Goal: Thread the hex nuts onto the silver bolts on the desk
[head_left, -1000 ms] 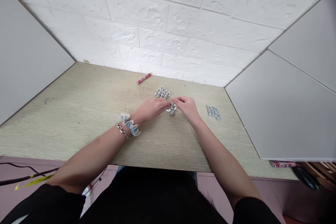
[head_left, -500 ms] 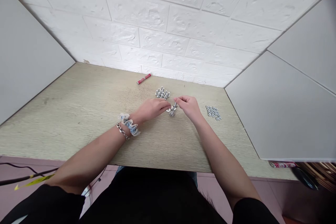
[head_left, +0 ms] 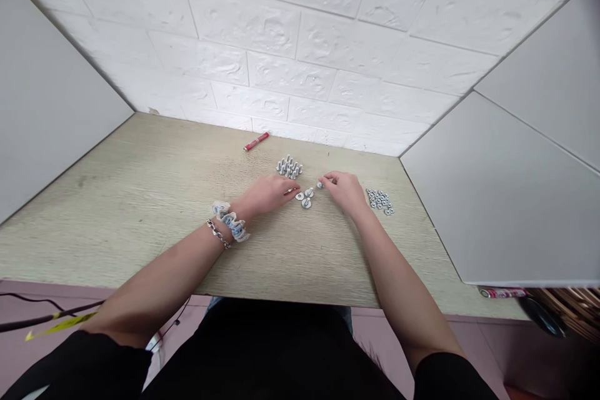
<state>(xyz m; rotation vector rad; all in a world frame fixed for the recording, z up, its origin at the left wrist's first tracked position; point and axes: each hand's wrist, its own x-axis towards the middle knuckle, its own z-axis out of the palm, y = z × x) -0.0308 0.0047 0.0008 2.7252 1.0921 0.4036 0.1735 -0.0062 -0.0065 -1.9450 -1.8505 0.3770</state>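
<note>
Close to the loose washers, my left hand (head_left: 269,195) hovers low over the table with its fingers pressed together. A small pale edge shows under its fingers, but what they hold, if anything, is hidden. My right hand (head_left: 344,192) pinches a small silver bolt (head_left: 320,185), apparently with a washer around it, just right of the others. Between the hands lie a flat washer (head_left: 299,196) and two bolts with washers, one farther back (head_left: 309,192) and one nearer me (head_left: 306,203). Behind my left fingertips several bolts (head_left: 289,167) stand upright in a cluster.
Several flanged nuts (head_left: 379,200) lie grouped to the right of my right hand. A red marker-like tube (head_left: 256,141) rests near the white brick wall (head_left: 281,69). Grey panels border the wooden table (head_left: 300,262) on both sides.
My right hand has moved slightly right with the bolt, away from the washers. My left fingertips have drawn back a little left, so the pieces between the hands show more fully.
</note>
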